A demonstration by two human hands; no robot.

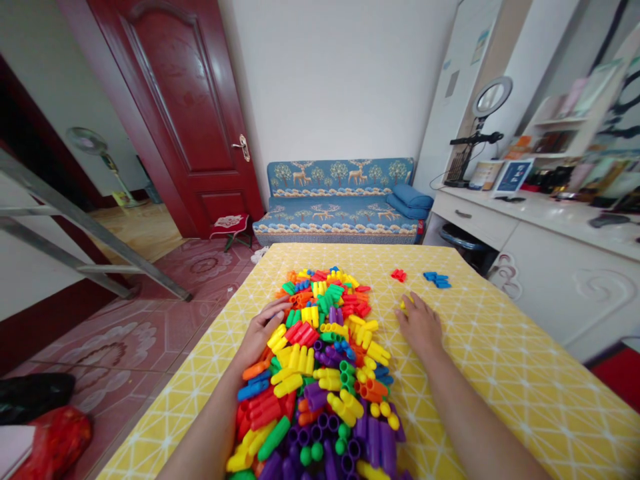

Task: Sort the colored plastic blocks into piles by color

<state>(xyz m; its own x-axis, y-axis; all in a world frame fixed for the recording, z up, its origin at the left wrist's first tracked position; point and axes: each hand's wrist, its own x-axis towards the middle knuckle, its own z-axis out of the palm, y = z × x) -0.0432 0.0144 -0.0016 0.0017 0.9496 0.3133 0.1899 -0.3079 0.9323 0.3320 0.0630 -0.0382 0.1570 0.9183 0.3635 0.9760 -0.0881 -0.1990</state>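
Observation:
A big heap of coloured plastic tube blocks (325, 360) lies down the middle of a table with a yellow patterned cloth (500, 360). My left hand (263, 330) rests at the heap's left edge, fingers curled against the blocks. My right hand (420, 323) lies on the cloth just right of the heap, fingers closed over a small yellow block (403, 305) at its fingertips. Beyond it sit a small red block (399, 275) and a little cluster of blue blocks (437, 280), apart from the heap.
A blue patterned sofa (340, 200) stands against the far wall. A dark red door (185, 113) is open at left, with a metal ladder (90, 233) beside it. A white desk (550, 233) with a ring light (493, 97) runs along the right.

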